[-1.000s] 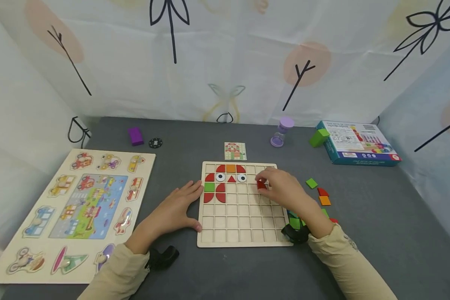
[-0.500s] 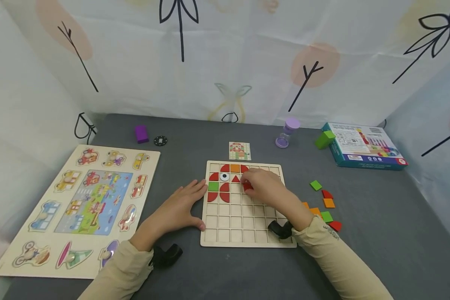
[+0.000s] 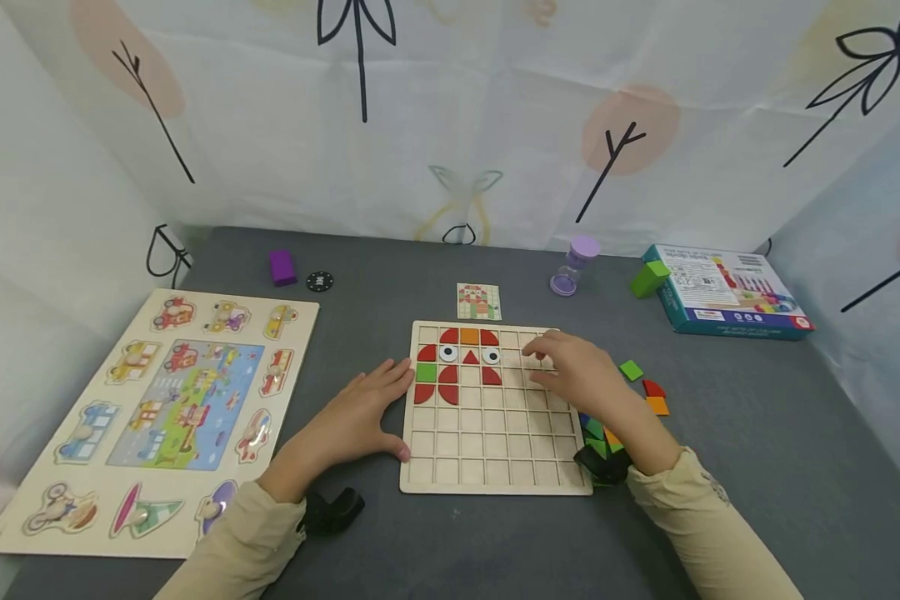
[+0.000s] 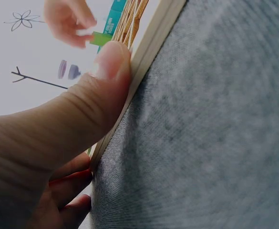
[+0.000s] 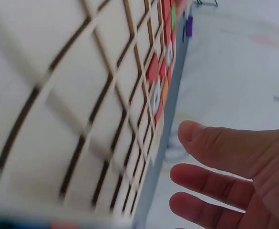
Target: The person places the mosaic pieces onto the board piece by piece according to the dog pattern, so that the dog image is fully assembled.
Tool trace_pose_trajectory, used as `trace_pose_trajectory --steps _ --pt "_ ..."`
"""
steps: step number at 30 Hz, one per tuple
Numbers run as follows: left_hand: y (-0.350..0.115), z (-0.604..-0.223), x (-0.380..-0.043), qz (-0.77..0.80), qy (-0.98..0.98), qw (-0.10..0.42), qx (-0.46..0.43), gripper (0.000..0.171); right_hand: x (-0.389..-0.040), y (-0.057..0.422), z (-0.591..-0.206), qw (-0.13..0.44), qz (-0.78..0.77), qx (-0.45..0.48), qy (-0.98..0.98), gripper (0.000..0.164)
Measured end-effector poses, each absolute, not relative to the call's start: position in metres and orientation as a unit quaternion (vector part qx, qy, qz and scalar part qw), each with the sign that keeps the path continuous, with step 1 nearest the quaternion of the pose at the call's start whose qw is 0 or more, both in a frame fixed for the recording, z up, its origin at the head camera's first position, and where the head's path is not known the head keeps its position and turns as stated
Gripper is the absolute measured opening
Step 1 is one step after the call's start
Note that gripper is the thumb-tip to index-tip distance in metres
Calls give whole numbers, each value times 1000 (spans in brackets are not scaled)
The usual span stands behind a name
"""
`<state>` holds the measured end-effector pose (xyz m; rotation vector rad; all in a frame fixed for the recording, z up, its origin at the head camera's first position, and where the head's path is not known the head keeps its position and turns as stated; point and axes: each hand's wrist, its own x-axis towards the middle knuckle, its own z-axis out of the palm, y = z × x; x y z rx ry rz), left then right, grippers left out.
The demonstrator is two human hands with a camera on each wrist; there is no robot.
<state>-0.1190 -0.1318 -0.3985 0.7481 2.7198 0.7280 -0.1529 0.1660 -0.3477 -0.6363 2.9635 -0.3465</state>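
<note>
A wooden grid board [image 3: 495,473] lies on the grey table with red, green and orange tiles and two eye tiles in its upper left cells. My left hand [image 3: 348,425] rests against the board's left edge, thumb and fingertips touching it with fingers extended. Over the upper right cells hovers my right hand [image 3: 579,373], its thumb and fingers apart and nothing between them. A red quarter-circle tile [image 3: 491,377] sits in the cell below the right eye tile [image 3: 490,356]. In the right wrist view the right fingers [image 5: 211,183] are clear of the board.
Behind the board lies a small pattern card [image 3: 478,302]. Loose tiles [image 3: 631,370] lie to the right, some hidden under the right wrist. A picture puzzle [image 3: 285,433] is at left. An hourglass [image 3: 573,265], a green block [image 3: 649,278] and a game box [image 3: 731,292] stand behind.
The right hand moved left to the cell below the right eye tile, let go of a red quarter-circle tile there, then drew back right. The left hand stays at the board's edge.
</note>
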Motion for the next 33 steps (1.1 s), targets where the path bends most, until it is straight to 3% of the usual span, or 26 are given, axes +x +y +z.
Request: trace_pose_trajectory --steps 6,12,22,33 --pt "-132 -398 -119 249 927 114 255 103 -138 226 -343 26 -124 -166 978 30" --pt "-133 -398 -120 247 927 114 257 104 -128 258 -347 47 -117 -129 984 28" --pt "-131 -399 -119 247 927 114 257 104 -130 242 -363 88 -131 -203 966 25" --pt "-131 -398 -119 245 928 115 257 103 -135 235 -366 118 -93 -197 969 25"
